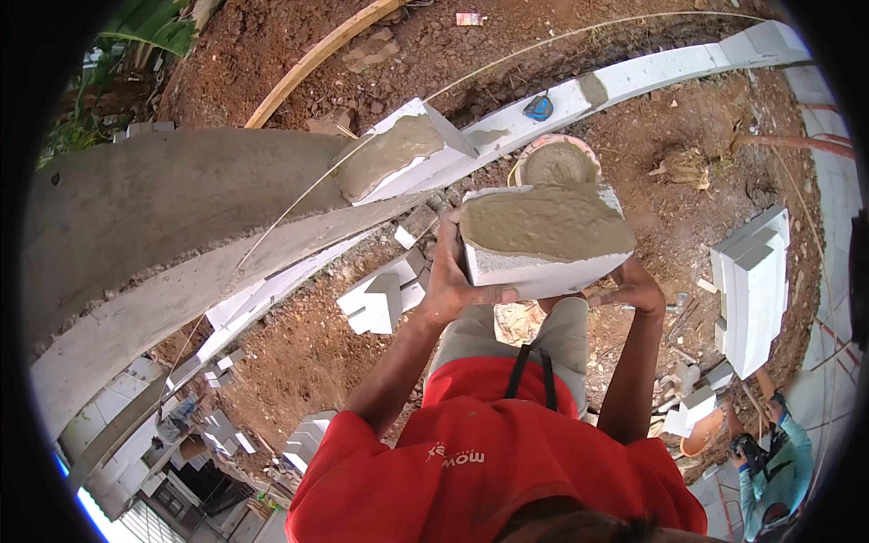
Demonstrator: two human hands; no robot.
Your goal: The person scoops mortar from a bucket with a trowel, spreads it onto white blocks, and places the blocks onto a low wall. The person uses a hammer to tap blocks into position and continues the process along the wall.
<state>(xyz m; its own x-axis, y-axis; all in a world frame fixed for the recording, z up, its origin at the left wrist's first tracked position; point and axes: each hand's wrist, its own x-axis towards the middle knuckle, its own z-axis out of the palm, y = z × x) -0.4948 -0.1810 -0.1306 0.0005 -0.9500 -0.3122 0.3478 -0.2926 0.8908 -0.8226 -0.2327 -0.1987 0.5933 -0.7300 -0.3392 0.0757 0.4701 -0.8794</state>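
Note:
My left hand (453,276) and my right hand (634,285) grip opposite ends of a white block (543,267), held up above my legs with a thick layer of grey mortar (543,217) spread on its top. Just beyond it is a round bucket (557,158) of grey mix, partly hidden by the block. A second white block (434,172) with mortar on its upper face sits to the left, on the low wall beside the concrete. A blue tape measure (538,108) lies on the row of white blocks (661,68).
A concrete wall (154,208) runs along the left, with a string across it. White blocks lie on the dirt at left (380,303) and in a stack (747,281) at right. A timber plank (317,59) lies behind. Another person (774,480) in teal holds something dark at lower right.

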